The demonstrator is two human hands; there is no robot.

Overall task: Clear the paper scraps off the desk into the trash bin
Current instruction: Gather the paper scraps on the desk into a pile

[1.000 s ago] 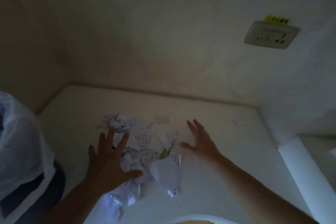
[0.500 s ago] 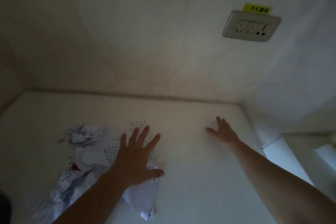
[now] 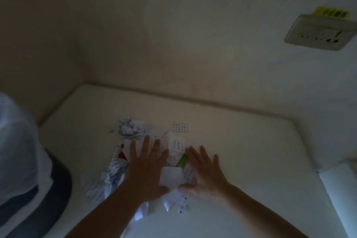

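Observation:
A heap of white paper scraps (image 3: pixel 172 177), some printed with dot grids, lies on the white desk (image 3: pixel 251 141). A crumpled ball (image 3: pixel 129 129) sits at the heap's far left, and a flat dotted scrap (image 3: pixel 180 127) lies just beyond it. A green strip (image 3: pixel 181 160) shows between my hands. My left hand (image 3: pixel 146 168) rests flat on the heap's left side, fingers spread. My right hand (image 3: pixel 205 170) lies flat against the heap's right side, fingers apart. The trash bin (image 3: pixel 23 160), lined with a white bag over a dark body, stands at the desk's left edge.
Walls close the desk at the back and left. A wall socket (image 3: pixel 320 33) with a yellow label hangs at the upper right. A white ledge (image 3: pixel 338 183) adjoins the desk's right end. A tiny scrap (image 3: pixel 110 131) lies left of the crumpled ball.
My right hand came back from the desk's far right to the heap's right side. The view swung left, bringing the trash bin back into sight. My left hand stays on the heap.

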